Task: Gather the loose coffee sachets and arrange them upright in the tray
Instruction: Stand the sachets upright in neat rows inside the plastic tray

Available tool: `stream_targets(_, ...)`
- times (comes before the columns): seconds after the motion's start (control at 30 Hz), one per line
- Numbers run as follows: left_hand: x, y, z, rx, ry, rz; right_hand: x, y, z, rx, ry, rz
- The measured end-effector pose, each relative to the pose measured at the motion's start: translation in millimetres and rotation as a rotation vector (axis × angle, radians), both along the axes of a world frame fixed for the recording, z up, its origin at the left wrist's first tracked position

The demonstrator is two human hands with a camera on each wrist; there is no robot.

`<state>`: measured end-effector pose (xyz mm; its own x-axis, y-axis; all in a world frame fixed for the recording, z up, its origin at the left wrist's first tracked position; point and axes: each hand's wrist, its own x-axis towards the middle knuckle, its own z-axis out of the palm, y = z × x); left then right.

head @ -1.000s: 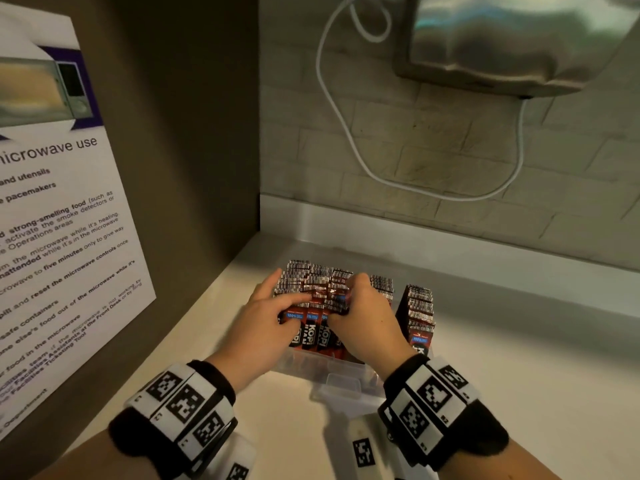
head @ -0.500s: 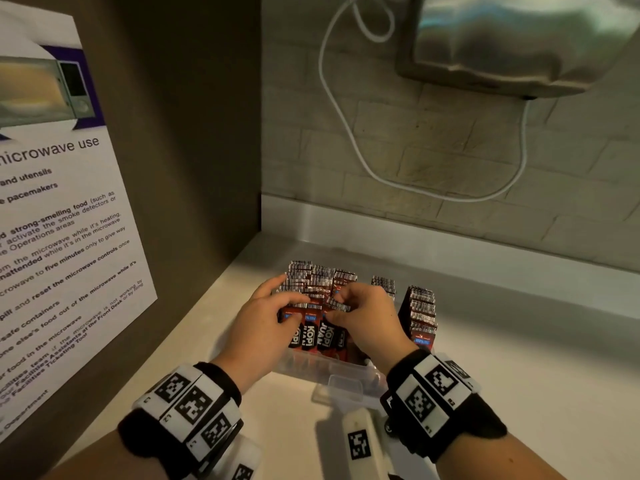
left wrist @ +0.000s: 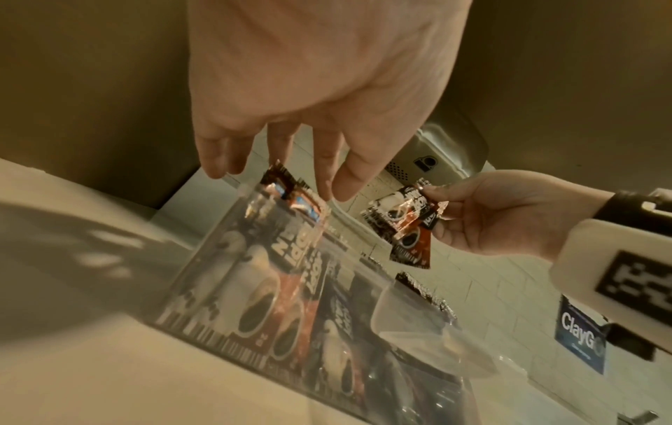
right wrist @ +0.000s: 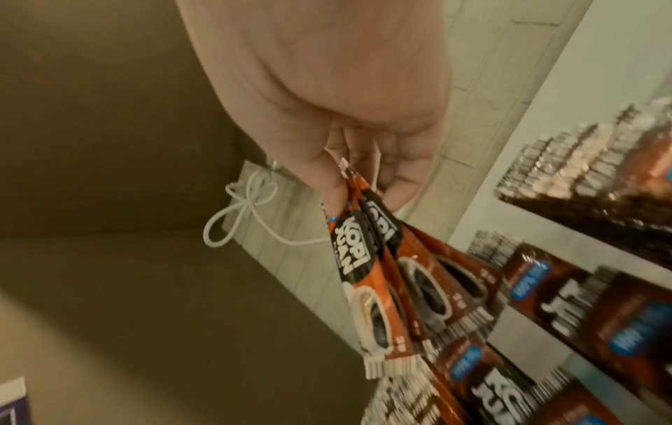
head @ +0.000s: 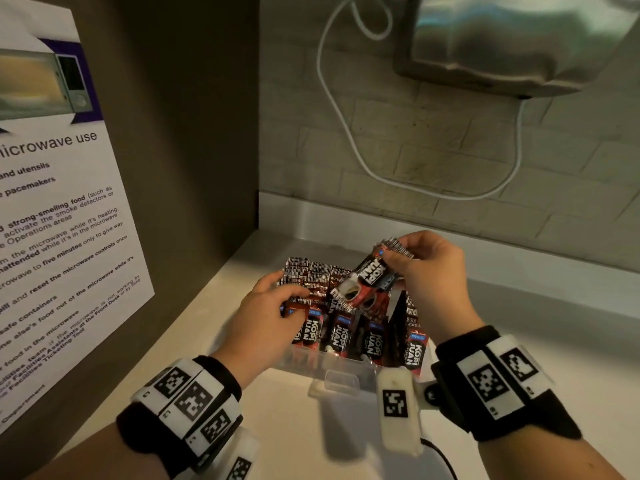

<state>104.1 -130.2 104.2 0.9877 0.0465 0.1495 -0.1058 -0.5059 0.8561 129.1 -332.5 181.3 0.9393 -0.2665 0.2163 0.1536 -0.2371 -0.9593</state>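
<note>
Red-and-black foil coffee sachets (head: 367,277), a small fan of them, hang tilted above the clear plastic tray (head: 341,367), pinched by their crimped top edges between the thumb and fingers of the right hand (head: 433,271). The right wrist view shows at least three, splayed apart at their lower ends. Below them, the upright rows of matching sachets (head: 332,327) fill much of the tray, packed tighter on the left. The left hand (head: 266,313) rests with loosely bent fingers on the tops of those left rows; I cannot tell whether it grips any. The likely trouble is that the pinch holds only the crimps, so a splayed sachet could slip and land flat or outside on the pale countertop (head: 277,427). Pushing the fan down crooked could also topple neighbouring rows where the left hand is not steadying them
</note>
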Motion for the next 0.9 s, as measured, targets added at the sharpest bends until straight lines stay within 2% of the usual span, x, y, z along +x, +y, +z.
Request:
stream_targets(0.13, -7, -9, 13, 0.043, -0.126, 0.047, -3, -17, 8, 0.051, -0.049, -0.035)
stream_targets(0.23, -14, -23, 30, -0.112, -0.238, 0.009, -7, -23, 7, 0.051, -0.024, -0.021)
stream_targets(0.3, -16, -37, 43, -0.166, -0.149, -0.12, -12, -21, 6, 0.046, -0.008, 0.038)
stream_targets(0.4, -14, -60, 56, -0.236, 0.086, -0.359, -18, -8, 5, 0.072, -0.021, 0.143)
stream_targets(0.43, -13, -66, 58, -0.242, 0.112, -0.387, -20, -4, 4, 0.075, -0.032, 0.152)
stream_targets(0.5, -11, -71, 58, -0.265, 0.135, -0.379, -20, 2, 3, 0.085, -0.05, 0.141)
stream_targets(0.63, -14, -70, 50, -0.552, 0.298, -0.403, -20, 16, 0, 0.103, -0.011, 0.16)
stream_targets(0.73, -17, -64, 46, -0.617, 0.253, -0.294, -20, 27, -2, 0.146, 0.014, 0.196)
stream_targets(0.8, -18, -56, 48, -0.629, 0.209, -0.199, -16, 29, -5, 0.168, 0.087, 0.155)
stream_targets(0.83, -18, -50, 50, -0.641, 0.189, -0.16, -13, 28, -8, 0.12, 0.153, 0.13)
stream_targets(0.9, -18, -39, 52, -0.669, 0.139, -0.092, -9, 28, -15, -0.134, 0.302, 0.145)
